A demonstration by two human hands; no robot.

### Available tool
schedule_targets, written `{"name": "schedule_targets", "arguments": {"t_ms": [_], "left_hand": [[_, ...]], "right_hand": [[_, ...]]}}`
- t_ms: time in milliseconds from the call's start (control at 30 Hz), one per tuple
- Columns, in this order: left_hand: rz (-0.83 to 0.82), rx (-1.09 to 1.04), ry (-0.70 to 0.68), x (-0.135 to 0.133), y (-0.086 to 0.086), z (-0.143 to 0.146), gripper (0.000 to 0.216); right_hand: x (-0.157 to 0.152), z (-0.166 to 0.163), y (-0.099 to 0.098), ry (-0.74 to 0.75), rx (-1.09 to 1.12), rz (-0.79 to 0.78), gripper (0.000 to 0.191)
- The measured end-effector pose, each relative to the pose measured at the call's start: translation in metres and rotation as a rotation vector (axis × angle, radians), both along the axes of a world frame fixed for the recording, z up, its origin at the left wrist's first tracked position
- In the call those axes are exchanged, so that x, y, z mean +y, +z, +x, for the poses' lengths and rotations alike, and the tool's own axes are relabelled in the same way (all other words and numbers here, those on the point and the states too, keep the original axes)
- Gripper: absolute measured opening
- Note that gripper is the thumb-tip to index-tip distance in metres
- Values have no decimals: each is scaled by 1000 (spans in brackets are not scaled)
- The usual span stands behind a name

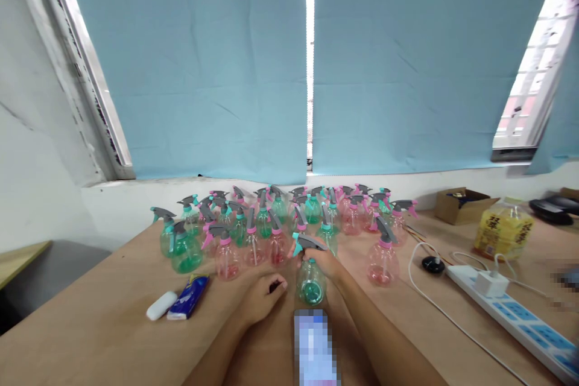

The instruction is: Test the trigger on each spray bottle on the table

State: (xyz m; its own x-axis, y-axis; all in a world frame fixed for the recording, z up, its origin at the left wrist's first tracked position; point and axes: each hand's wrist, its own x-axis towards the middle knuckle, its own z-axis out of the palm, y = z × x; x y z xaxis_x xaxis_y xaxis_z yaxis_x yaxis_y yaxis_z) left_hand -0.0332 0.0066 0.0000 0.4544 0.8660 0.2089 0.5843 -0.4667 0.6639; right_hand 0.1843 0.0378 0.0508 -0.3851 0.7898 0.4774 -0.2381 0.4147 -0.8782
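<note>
Brown tbl (108, 313), blue blinds (194, 72) bhnd; R hand (324, 260) holds green spray btl (312, 282).

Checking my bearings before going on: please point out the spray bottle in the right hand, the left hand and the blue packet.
Held spray bottle (311, 281): head view, on its clear body.
Left hand (262, 297): head view, on its back.
Blue packet (189, 297): head view, on its upper face.

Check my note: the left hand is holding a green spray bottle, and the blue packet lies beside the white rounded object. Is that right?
Not quite: the head view shows the right hand holding the green spray bottle, not the left hand. The blue packet does lie beside the white rounded object.
</note>
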Motion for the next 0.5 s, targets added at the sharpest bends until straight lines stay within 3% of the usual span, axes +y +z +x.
{"name": "schedule_targets", "arguments": {"t_ms": [333,500], "left_hand": [[-1,1,10,-1,0,0,35],[-7,-7,6,-1,-1,0,34]], "right_hand": [[2,0,-1,-6,-70,8,29],[3,-1,-2,30,14,3,30]]}}
